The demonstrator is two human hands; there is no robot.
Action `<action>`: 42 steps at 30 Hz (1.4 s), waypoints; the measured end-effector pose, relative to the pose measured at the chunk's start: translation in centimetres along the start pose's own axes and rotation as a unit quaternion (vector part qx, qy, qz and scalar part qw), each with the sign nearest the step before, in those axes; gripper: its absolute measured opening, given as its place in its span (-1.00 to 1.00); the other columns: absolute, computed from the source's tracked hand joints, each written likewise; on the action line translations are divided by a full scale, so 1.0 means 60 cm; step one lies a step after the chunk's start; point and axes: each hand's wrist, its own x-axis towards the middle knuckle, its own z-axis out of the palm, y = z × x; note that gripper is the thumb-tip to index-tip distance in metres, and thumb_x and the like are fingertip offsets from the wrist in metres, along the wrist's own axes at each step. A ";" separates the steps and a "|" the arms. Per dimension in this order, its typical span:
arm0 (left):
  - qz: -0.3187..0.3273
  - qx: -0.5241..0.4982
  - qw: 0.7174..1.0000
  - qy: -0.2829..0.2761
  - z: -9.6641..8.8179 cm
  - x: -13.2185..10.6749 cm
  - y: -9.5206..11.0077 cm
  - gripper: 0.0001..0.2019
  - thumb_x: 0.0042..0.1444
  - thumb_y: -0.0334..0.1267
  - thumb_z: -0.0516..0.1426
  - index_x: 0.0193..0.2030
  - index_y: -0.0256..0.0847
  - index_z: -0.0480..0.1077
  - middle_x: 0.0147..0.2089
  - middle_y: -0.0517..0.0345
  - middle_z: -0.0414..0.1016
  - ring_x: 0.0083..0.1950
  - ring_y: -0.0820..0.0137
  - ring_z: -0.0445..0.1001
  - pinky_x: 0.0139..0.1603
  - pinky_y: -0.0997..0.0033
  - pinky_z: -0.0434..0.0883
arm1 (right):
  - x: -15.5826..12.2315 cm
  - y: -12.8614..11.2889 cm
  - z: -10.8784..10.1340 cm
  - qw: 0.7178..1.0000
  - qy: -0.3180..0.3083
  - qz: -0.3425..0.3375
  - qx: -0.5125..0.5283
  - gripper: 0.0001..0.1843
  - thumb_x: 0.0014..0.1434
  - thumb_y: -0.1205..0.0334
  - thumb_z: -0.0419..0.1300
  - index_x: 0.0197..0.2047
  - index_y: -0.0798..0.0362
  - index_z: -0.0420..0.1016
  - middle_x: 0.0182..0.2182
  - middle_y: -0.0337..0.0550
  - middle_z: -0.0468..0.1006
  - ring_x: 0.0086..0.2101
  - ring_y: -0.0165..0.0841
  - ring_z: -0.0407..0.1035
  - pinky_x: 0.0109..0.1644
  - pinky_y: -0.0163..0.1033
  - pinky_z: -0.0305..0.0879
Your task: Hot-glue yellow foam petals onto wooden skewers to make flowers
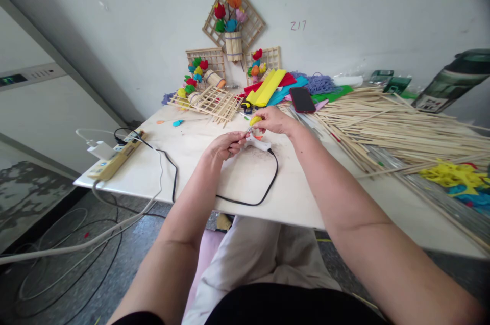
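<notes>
My left hand (228,144) is closed in a pinch at the middle of the table. Something small and greyish (249,131) shows at its fingertips, too small to name. Close beside it, my right hand (274,121) has its fingers closed on a small yellow paper petal (255,120). The two hands' fingertips nearly meet. Under and just beyond the left fingertips a white glue gun (259,143) lies on the table, partly hidden by the hand. Its black cord (276,174) loops toward the table's front edge.
Finished lattices with paper flowers (233,16) stand against the wall. Behind my hands lie folded yellow paper (266,88) and a phone (302,100). Wooden sticks (367,126) cover the right side, near a bottle (451,82). A power strip (117,156) sits at the left edge.
</notes>
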 end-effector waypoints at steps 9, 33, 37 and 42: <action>0.006 0.016 1.000 -0.011 -0.006 0.002 0.000 -0.93 0.08 -0.37 0.12 -0.37 -0.34 0.32 -0.63 0.33 0.10 -0.72 0.70 -0.06 -0.77 0.71 -0.16 | 0.002 0.003 0.001 1.000 0.001 -0.001 -0.009 -0.94 -0.09 0.34 0.17 -0.48 0.14 0.46 -0.63 -0.28 0.42 -0.59 -0.47 0.27 -0.51 -0.38 0.14; 0.022 0.062 0.998 0.008 -0.009 0.006 -0.002 -0.89 0.04 -0.33 0.16 -0.38 -0.32 0.31 -0.62 0.34 0.11 -0.71 0.70 -0.09 -0.75 0.66 -0.19 | 0.002 0.004 0.004 1.000 -0.006 0.011 0.006 -0.94 -0.09 0.35 0.17 -0.49 0.16 0.46 -0.61 -0.26 0.43 -0.60 -0.49 0.25 -0.51 -0.39 0.14; 0.037 0.096 0.995 0.016 -0.010 0.007 -0.003 -0.86 -0.01 -0.31 0.19 -0.35 -0.33 0.34 -0.63 0.32 0.14 -0.70 0.68 -0.03 -0.73 0.65 -0.15 | 0.003 0.004 0.004 1.000 -0.005 0.006 0.002 -0.93 -0.10 0.34 0.17 -0.50 0.16 0.46 -0.61 -0.27 0.43 -0.61 -0.49 0.25 -0.52 -0.38 0.13; 0.063 0.134 0.988 0.030 -0.014 0.008 -0.004 -0.82 -0.07 -0.27 0.22 -0.34 -0.32 0.37 -0.61 0.27 0.22 -0.65 0.64 0.11 -0.68 0.62 -0.08 | 0.004 0.005 0.006 1.000 0.010 0.006 -0.022 -0.93 -0.10 0.34 0.17 -0.50 0.16 0.46 -0.63 -0.29 0.42 -0.61 -0.49 0.25 -0.53 -0.39 0.12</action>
